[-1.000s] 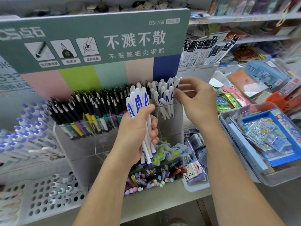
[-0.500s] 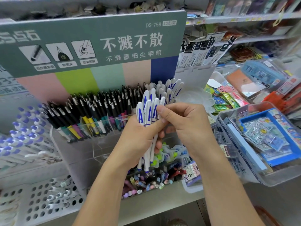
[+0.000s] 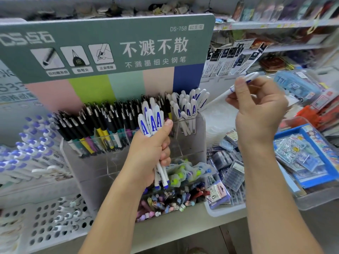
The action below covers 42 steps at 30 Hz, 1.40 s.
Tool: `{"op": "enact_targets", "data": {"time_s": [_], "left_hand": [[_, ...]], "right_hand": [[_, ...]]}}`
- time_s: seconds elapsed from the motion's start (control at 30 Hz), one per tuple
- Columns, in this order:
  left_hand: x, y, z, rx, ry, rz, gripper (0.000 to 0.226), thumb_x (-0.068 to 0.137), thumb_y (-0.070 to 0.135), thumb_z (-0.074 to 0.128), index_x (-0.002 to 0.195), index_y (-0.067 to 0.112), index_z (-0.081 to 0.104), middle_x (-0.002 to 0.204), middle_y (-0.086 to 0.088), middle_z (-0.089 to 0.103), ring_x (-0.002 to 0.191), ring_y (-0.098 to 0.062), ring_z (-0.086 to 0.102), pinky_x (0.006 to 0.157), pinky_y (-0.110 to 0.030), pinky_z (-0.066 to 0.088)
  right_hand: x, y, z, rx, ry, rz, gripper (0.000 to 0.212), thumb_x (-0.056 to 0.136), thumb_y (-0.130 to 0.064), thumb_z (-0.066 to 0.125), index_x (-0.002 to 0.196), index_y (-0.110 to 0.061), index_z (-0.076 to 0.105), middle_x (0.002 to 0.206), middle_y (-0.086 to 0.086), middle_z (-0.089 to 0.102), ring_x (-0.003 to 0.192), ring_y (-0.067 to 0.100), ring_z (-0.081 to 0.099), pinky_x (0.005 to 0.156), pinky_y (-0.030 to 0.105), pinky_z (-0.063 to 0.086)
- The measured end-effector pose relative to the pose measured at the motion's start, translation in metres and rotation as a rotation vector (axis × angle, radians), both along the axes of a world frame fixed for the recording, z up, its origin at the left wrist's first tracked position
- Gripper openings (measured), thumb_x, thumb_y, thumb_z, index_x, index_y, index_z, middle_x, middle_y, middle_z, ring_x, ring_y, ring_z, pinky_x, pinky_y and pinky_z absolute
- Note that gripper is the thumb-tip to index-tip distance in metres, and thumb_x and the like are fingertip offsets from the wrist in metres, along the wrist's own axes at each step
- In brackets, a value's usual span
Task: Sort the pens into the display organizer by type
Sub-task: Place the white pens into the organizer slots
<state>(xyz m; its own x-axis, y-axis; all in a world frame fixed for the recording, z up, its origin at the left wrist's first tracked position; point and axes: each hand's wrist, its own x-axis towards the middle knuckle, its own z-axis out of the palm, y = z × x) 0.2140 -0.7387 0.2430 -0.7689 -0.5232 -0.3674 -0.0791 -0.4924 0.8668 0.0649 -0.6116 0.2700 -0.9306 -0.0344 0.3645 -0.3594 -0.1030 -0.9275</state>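
My left hand [image 3: 152,153] grips a bundle of white pens with blue "A" caps [image 3: 151,121], upright in front of the clear acrylic display organizer [image 3: 102,167]. My right hand [image 3: 256,109] pinches a single white pen [image 3: 229,90], tilted, up and to the right of the organizer. The organizer's right compartment holds several matching white pens [image 3: 187,107]. Its wider left section holds several black-capped pens [image 3: 102,123] with coloured barrels.
Green header card [image 3: 110,44] rises behind the organizer. A low tray of small coloured caps [image 3: 170,200] lies under my left hand. White perforated baskets [image 3: 45,217] sit left with blue-capped pens [image 3: 27,143]. Clear bins of packaged stationery [image 3: 302,158] stand right.
My right hand has pulled one white pen out of the bundle and lifted it up to the right. My left hand keeps holding the rest of the bundle.
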Motion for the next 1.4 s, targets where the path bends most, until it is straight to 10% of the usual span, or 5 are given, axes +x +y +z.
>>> {"op": "enact_targets", "data": {"time_s": [0.17, 0.8, 1.03, 1.2, 1.4], "left_hand": [[-0.002, 0.005, 0.006, 0.035, -0.002, 0.018, 0.045, 0.083, 0.059, 0.060, 0.094, 0.016, 0.055, 0.055, 0.002, 0.034, 0.040, -0.010, 0.025, 0.038, -0.019, 0.022], [0.001, 0.008, 0.002, 0.081, 0.037, 0.021, 0.021, 0.102, 0.033, 0.054, 0.099, 0.012, 0.056, 0.058, -0.001, 0.044, 0.038, -0.011, 0.034, 0.036, -0.019, 0.029], [0.002, 0.012, 0.003, 0.018, 0.050, -0.022, 0.011, 0.099, 0.029, 0.061, 0.099, 0.018, 0.060, 0.059, 0.001, 0.049, 0.042, -0.012, 0.037, 0.038, -0.020, 0.032], [0.000, 0.013, 0.000, -0.083, 0.086, -0.151, 0.015, 0.098, 0.021, 0.062, 0.086, 0.013, 0.062, 0.062, -0.003, 0.052, 0.042, -0.013, 0.040, 0.037, -0.022, 0.034], [-0.001, 0.015, 0.000, -0.056, 0.087, -0.199, 0.024, 0.096, 0.030, 0.062, 0.090, 0.008, 0.068, 0.064, -0.008, 0.061, 0.046, -0.019, 0.055, 0.041, -0.026, 0.048]], "right_hand": [[0.003, -0.017, -0.017, 0.184, 0.008, 0.069, 0.017, 0.088, -0.015, 0.078, 0.086, -0.028, 0.067, 0.077, -0.001, 0.073, 0.069, 0.022, 0.073, 0.071, 0.048, 0.063], [-0.007, -0.026, 0.000, 0.817, 0.099, 0.229, 0.013, 0.091, -0.024, 0.075, 0.093, -0.011, 0.079, 0.069, -0.004, 0.067, 0.064, 0.011, 0.065, 0.077, 0.035, 0.059], [0.009, -0.015, 0.001, 0.453, -0.008, 0.063, 0.017, 0.084, -0.032, 0.081, 0.081, -0.022, 0.068, 0.073, -0.004, 0.072, 0.064, 0.013, 0.070, 0.064, 0.038, 0.061], [0.053, -0.012, -0.003, 0.437, -0.399, 0.574, 0.013, 0.088, -0.032, 0.075, 0.085, -0.020, 0.078, 0.064, -0.003, 0.069, 0.057, 0.009, 0.060, 0.055, 0.026, 0.052], [0.063, -0.014, -0.008, 0.118, -0.542, 0.486, 0.018, 0.092, -0.016, 0.072, 0.087, 0.001, 0.071, 0.061, 0.014, 0.059, 0.042, 0.022, 0.053, 0.043, 0.027, 0.048]]}}
